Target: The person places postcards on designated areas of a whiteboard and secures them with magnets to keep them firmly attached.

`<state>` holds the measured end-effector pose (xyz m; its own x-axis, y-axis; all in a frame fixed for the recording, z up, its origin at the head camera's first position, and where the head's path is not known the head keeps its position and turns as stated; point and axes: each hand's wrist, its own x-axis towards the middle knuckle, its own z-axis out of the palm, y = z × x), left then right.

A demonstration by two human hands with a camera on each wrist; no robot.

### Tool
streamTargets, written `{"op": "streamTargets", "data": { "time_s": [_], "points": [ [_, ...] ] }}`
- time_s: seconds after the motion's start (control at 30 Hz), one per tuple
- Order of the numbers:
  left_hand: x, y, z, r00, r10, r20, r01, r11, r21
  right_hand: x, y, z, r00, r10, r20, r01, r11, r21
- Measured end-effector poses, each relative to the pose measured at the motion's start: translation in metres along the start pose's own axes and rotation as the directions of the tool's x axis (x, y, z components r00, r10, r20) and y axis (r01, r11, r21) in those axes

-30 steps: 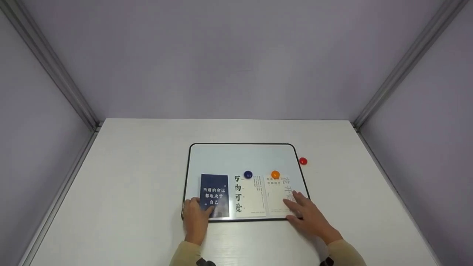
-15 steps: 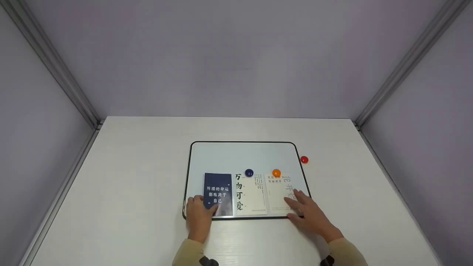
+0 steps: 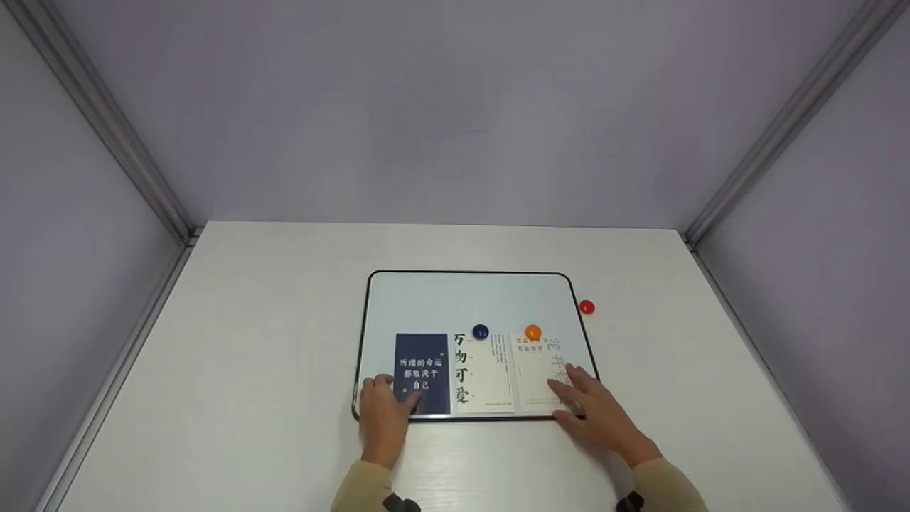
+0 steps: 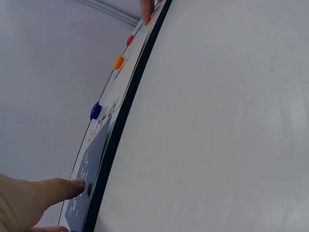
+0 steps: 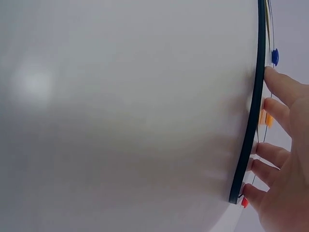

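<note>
A whiteboard (image 3: 462, 295) with a black rim lies on the table, bearing three cards side by side. My left hand (image 3: 384, 423) rests at the board's lower left, its thumb touching the face of a dark blue card (image 3: 421, 348) with white lettering. In the left wrist view that thumb (image 4: 60, 190) is nearly straight. Spread fingers of my right hand (image 3: 606, 421) rest on the pale right card (image 3: 530, 380) and the board's lower right corner. Between them lies a cream card (image 3: 487, 384) with large black characters. A dark blue magnet (image 3: 480, 332) and an orange magnet (image 3: 533, 332) sit on the tops of these two.
A red magnet (image 3: 587, 307) lies just off the board's right edge. The white table (image 3: 284, 320) extends around the board, with pale walls (image 3: 455, 114) behind it and at both sides.
The dark blue card has slid a little to the right, closer to the cream card, with my left hand following. My right hand stays on the right card. The view has shifted slightly.
</note>
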<state>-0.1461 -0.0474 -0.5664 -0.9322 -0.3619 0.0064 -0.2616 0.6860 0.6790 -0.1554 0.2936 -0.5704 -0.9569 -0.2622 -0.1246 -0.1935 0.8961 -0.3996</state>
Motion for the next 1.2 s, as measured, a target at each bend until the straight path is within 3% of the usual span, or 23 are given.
{"op": "streamTargets", "data": {
  "time_s": [0.23,0.37,0.47,0.57,0.7,0.8,1.0,1.2],
  "points": [
    [0.004,-0.008,-0.003,0.995,0.088,-0.042,-0.087,0.996,0.021,0.000,-0.003,-0.003,1.000,-0.001,0.002,0.001,1.000,0.002],
    [0.006,-0.016,-0.004,0.977,0.196,-0.089,-0.188,0.978,0.091,0.001,-0.003,-0.003,1.000,-0.001,-0.006,0.001,1.000,-0.003],
    [0.007,-0.021,-0.004,0.942,0.316,-0.112,-0.294,0.940,0.175,0.001,-0.003,-0.003,1.000,-0.004,-0.020,0.004,1.000,-0.007],
    [0.007,-0.026,-0.005,0.893,0.435,-0.114,-0.397,0.882,0.254,0.002,-0.003,-0.003,0.999,-0.011,-0.035,0.011,1.000,-0.008],
    [0.007,-0.031,-0.008,0.843,0.532,-0.085,-0.488,0.820,0.298,0.001,-0.004,-0.003,0.999,-0.012,-0.047,0.012,1.000,-0.010],
    [0.005,-0.032,-0.012,0.813,0.582,-0.015,-0.552,0.778,0.299,0.001,-0.004,-0.002,0.998,-0.008,-0.056,0.007,1.000,-0.010],
    [0.003,-0.031,-0.021,0.728,0.656,0.201,-0.684,0.670,0.288,0.003,-0.005,-0.005,0.999,0.011,-0.046,-0.011,1.000,0.006],
    [0.002,-0.029,-0.026,0.661,0.691,0.293,-0.750,0.596,0.287,0.006,-0.005,-0.010,0.998,0.051,-0.024,-0.050,0.998,0.045]
  ]
}}
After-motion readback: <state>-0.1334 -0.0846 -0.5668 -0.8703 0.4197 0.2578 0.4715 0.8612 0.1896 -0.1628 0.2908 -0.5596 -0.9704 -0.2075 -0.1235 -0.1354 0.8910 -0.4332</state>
